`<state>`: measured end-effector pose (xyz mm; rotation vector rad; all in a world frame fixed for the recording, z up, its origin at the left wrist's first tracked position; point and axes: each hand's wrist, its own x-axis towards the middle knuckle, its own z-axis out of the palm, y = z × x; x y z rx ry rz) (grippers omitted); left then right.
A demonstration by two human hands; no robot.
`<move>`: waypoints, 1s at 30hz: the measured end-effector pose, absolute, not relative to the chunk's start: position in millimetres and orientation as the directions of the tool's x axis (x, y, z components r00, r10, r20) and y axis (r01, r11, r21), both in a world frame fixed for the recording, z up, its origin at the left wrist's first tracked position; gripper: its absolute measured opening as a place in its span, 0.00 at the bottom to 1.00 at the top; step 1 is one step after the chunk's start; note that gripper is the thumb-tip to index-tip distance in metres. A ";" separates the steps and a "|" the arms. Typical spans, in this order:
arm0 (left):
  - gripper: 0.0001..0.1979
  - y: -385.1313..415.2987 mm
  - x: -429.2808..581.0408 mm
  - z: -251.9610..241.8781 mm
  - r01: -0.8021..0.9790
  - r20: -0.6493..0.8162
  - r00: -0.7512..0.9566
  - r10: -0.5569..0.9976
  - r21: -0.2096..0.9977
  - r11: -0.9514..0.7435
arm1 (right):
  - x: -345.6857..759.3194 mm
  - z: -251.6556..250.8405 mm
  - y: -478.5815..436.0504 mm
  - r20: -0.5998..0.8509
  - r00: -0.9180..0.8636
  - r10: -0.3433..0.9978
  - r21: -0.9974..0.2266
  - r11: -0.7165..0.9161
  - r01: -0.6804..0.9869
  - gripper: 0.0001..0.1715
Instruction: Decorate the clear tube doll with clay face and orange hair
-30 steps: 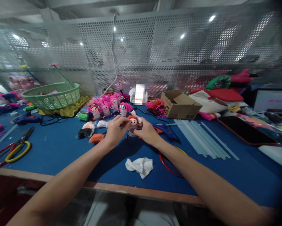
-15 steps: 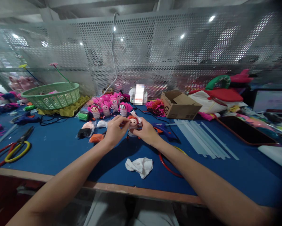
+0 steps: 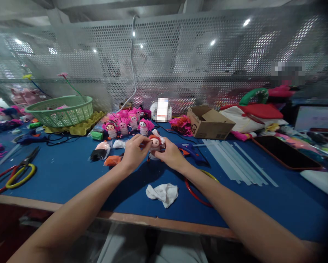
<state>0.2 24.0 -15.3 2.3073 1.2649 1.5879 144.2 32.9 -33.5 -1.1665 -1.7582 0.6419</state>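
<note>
A small doll (image 3: 155,143) with a round face, orange-red hair and a white bow stands upright in front of me. My right hand (image 3: 170,152) is closed around its right side, thumb across the body below the face. From the other side, the closed fingertips of my left hand (image 3: 136,151) pinch at the edge of its head; any tiny piece between them is hidden. Just left of my left hand lie packets of orange clay (image 3: 113,160) and black clay (image 3: 97,155). A crumpled white cloth (image 3: 164,194) rests on the blue tabletop nearer to me.
Several pink-haired dolls (image 3: 123,127) stand behind my hands. A green basket (image 3: 62,112) and scissors (image 3: 18,171) are at left. To the right are a blue glue gun (image 3: 194,153), translucent glue sticks (image 3: 235,160), a cardboard box (image 3: 212,126) and a phone (image 3: 286,151). Red-and-yellow handles (image 3: 198,193) lie under my right forearm.
Almost nothing differs. Both hands keep the same hold on the doll, with only a very slight shift of the whole view.
</note>
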 end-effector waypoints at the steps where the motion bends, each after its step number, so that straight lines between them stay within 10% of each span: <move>1: 0.03 23.6 0.3 -14.9 0.578 0.747 0.129 0.652 0.477 -0.662 | 144.1 -33.5 32.7 0.398 -0.147 0.905 -0.799 0.421 0.430 0.21; 22: 0.04 20.6 -1.4 -14.6 0.605 0.744 0.131 0.655 0.463 -0.648 | 145.1 -34.8 32.9 0.393 -0.151 0.907 -0.815 0.419 0.399 0.23; 30: 0.05 23.1 -2.0 -19.7 0.682 0.868 0.221 0.445 0.189 -0.706 | 145.3 -34.6 33.2 0.390 -0.153 0.908 -0.815 0.418 0.402 0.23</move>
